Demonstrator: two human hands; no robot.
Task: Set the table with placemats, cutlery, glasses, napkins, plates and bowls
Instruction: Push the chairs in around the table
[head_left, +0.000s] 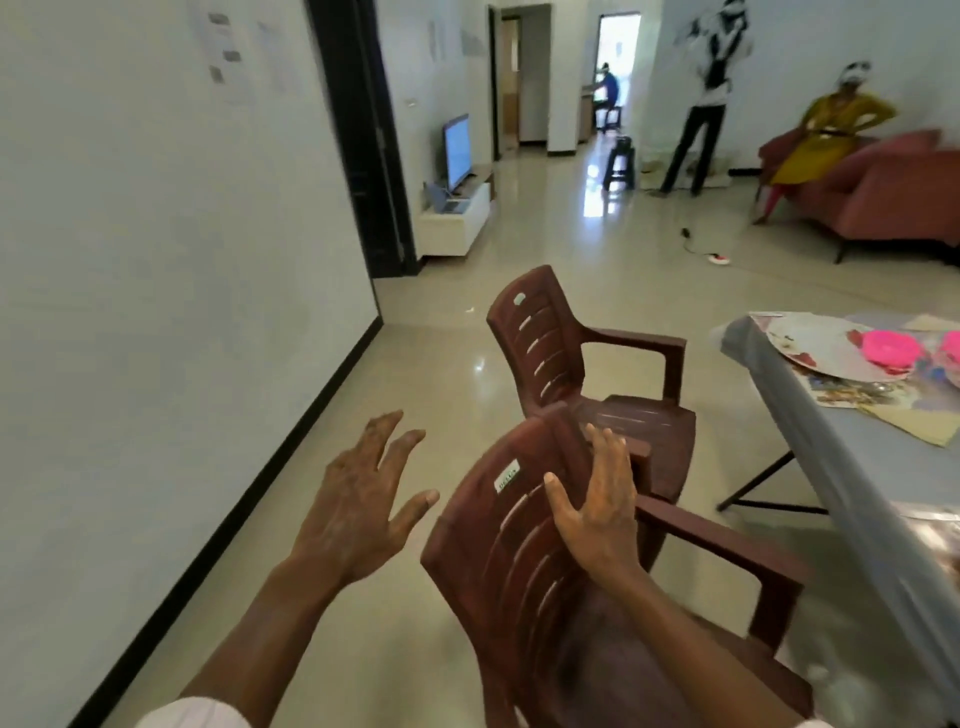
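A grey-covered table (810, 415) runs along the right edge. On it lie a patterned placemat (904, 421), a round plate (815, 345) and a pink bowl (888, 351). My right hand (597, 501) is spread with straight fingers against the top of the backrest of the near brown plastic chair (498, 561). My left hand (358, 514) hovers open in the air left of that chair, fingers spread, holding nothing.
A second brown plastic chair (582, 358) stands just beyond the near one. A white wall (156, 312) runs along the left. Farther off are a TV unit (457, 208), a dark stool (621, 163), a red sofa (883, 202) and people.
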